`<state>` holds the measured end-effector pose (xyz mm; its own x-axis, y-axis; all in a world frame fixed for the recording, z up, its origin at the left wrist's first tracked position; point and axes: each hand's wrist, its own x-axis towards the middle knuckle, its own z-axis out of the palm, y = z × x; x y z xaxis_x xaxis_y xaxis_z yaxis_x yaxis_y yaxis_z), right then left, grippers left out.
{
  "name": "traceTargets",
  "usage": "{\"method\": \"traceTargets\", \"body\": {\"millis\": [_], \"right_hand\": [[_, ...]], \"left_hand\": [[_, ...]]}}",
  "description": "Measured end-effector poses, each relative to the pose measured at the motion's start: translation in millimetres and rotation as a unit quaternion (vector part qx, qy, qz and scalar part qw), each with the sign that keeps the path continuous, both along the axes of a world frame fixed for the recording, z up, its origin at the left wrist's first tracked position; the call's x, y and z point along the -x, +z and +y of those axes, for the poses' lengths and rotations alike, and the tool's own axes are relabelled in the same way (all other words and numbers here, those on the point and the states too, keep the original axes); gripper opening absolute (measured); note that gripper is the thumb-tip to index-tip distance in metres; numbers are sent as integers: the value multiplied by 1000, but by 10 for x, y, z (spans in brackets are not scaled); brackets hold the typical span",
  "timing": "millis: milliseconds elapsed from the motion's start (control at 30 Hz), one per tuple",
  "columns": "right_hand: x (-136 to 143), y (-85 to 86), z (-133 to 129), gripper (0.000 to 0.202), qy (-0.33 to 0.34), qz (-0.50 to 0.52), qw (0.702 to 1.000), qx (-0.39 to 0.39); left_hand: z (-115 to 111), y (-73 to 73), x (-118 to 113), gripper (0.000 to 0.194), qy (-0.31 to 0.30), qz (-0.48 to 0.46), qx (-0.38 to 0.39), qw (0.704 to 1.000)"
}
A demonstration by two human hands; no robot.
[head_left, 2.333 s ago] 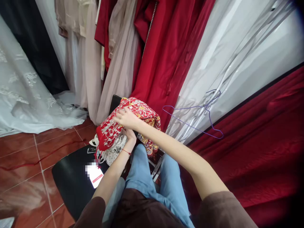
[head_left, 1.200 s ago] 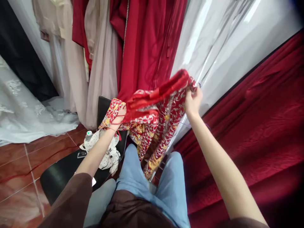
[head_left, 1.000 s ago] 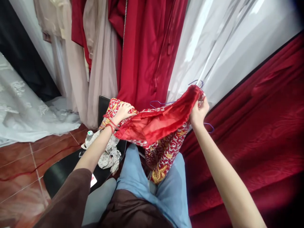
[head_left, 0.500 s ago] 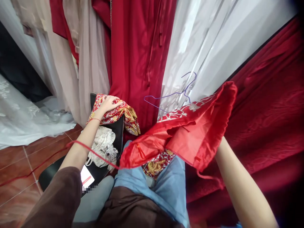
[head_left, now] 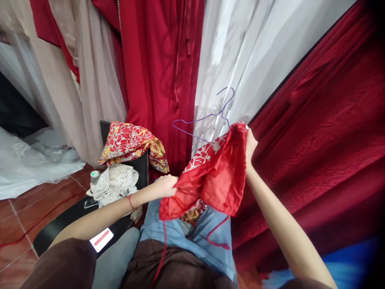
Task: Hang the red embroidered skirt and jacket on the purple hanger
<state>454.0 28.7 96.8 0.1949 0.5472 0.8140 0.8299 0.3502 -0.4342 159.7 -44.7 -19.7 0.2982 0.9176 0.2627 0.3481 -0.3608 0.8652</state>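
Above denim knees, fingers [head_left: 172, 185] of both hands pinch an embroidered garment's [head_left: 207, 176] crinkled, satiny red edge.

Fairly bright cool light, near-white glare streaks on white fabric [head_left: 218, 44], soft shadows on red drape [head_left: 164, 60], phone screen [head_left: 102, 239] washed out, wide-angle stretch at edges, black vignette right, slight softness overall, blue patch [head_left: 345, 261] blurred.
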Motion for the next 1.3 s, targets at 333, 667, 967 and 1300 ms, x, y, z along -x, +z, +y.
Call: {"method": "traceTargets", "body": {"millis": [333,667,967,1300], "right_hand": [[-679,-446,-696,56,-112,-266,948,135],[-661,-1441,-806,19,191,-759,621,-44],[-707,-1244,-1074,22,226,-766,602,12],[-1537,-497,-334,23,102,-490,799,333]], "left_hand": [[1079,747,34,18,151,142,-138,969],[1269,995,-593,47,131,450,-248,848],[1773,869,-632,46,107,445,-240,856],[1639,604,-325,32,8,372,-262,890]]}}
